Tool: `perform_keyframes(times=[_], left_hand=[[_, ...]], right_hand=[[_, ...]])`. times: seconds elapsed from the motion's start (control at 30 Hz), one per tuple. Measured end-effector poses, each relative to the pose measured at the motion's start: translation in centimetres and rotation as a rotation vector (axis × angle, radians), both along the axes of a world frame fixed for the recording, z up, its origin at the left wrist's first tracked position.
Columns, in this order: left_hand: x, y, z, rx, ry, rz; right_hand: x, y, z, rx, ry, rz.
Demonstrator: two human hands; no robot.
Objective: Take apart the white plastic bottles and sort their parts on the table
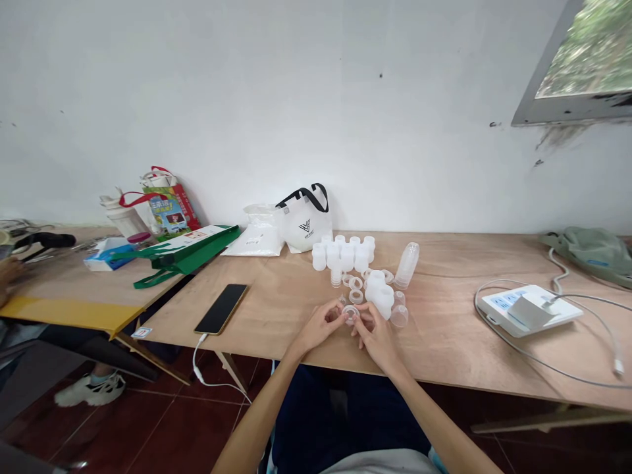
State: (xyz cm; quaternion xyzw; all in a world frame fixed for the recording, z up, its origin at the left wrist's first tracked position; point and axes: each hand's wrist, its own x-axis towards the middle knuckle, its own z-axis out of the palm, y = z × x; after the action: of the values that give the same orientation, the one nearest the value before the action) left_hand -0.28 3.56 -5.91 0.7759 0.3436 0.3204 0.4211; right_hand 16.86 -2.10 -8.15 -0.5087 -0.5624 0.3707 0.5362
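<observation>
Near the table's front edge, my left hand (326,325) and my right hand (372,329) pinch a small clear plastic ring (350,311) between them, with fingers closed on both sides of it. Just beyond my fingers lie several loose translucent rings (355,296). A cluster of white translucent plastic bottles (345,253) stands behind those, and more white bottles (379,294) are close to my right hand. Beside them are clear plastic cups (399,316) and a leaning stack of clear cups (407,266).
A phone (221,309) on a white cable lies to the left. White bags (303,224) stand against the wall. At right sit a power strip (530,309), looping cables and a green cloth bag (592,253). The neighbouring table (74,296) holds a green bag (192,253); another person's hand (7,276) is there.
</observation>
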Motion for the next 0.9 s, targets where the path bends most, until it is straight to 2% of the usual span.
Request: perform_keyframes(times=[0.4, 0.57, 0.9], left_hand=[[0.4, 0.0, -0.8, -0.019, -0.015, 0.020], [0.5, 0.1, -1.0, -0.024, -0.030, 0.006], [0.6, -0.1, -0.9, -0.008, -0.049, 0.042]], right_hand=[[0.3, 0.6, -0.9, 0.031, -0.042, 0.011], [0.1, 0.3, -0.4, 0.057, -0.027, -0.004], [-0.3, -0.2, 0.5, -0.025, 0.060, -0.013]])
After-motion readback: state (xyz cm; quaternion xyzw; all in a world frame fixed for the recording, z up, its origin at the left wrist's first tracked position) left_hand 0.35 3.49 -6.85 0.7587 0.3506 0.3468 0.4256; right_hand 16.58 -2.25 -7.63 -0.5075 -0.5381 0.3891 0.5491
